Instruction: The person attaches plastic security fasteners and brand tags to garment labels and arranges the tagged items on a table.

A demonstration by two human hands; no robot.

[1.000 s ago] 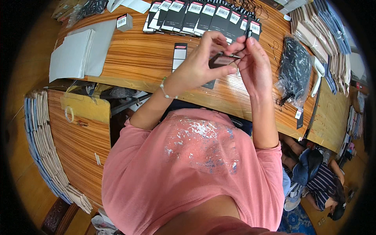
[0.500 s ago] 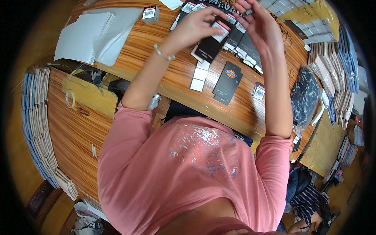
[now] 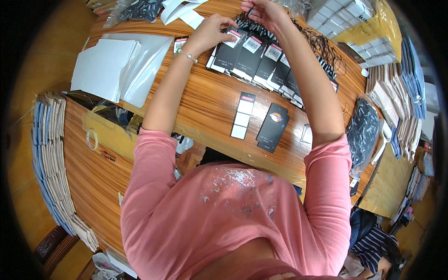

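My left hand pinches the upper end of a black hang tag, its thumb on the tag's white barcode sticker. This tag lies at the left end of a row of similar black hang tags, which overlap across the table. My right hand is closed above the far side of the row, with a small dark string piece between thumb and fingers. Black hang-tag strings with small plastic ends spread behind the row. Nearer me lie a white sticker strip and loose black tags.
White paper sheets and clear plastic sit at left on the wooden table. A bag of black strings lies at right, near folded garments. White boxes stand at far right. Another person is at lower right.
The view has shifted, showing more of the table's far side. My left hand has brought its tag to the row's left end. My right hand now pinches a string piece.
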